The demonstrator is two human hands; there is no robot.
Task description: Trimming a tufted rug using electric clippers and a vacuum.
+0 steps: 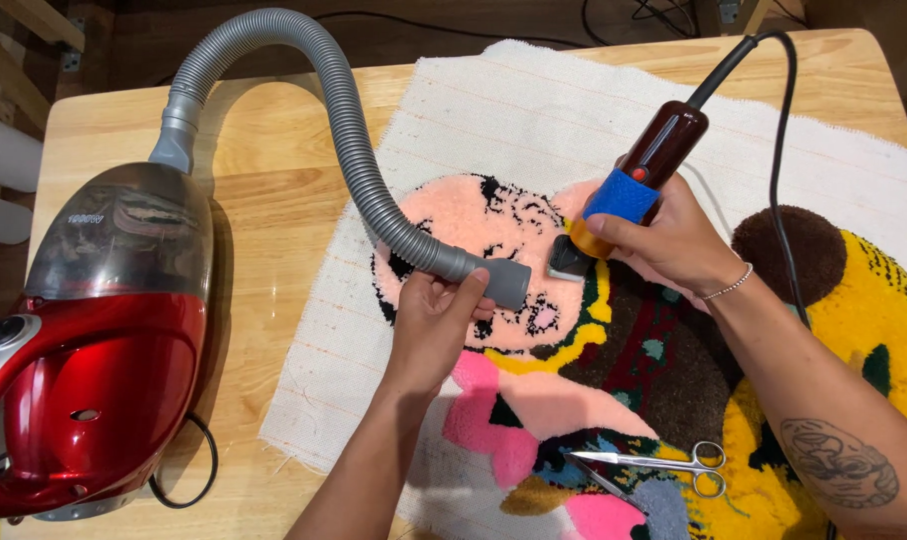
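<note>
So the right hand is wrapped tight around an electric trimmer, fingers closed over the blue band near its lower end, thumb lying along the side. The trimmer's long axis runs diagonally: dark red body up and to the right, cutting head down and to the left, sitting on the pink pile of the tufted rug. Its black cord leaves the top end, loops over and trails down the right side across the rug.

Left hand has a closed grip too, curled around the grey vacuum nozzle, thumb on top. The nozzle points right, its open end just beside the trimmer head, nearly touching. From there the ribbed grey hose arcs up and left, then drops into the red canister vacuum, which sits on the left part of the wooden table.

The rug lies flat on the table, white backing cloth around a colourful patch of pink, yellow, brown and black. A pair of silver scissors lies on the rug near the bottom, blades pointing left, well apart from both hands.
</note>
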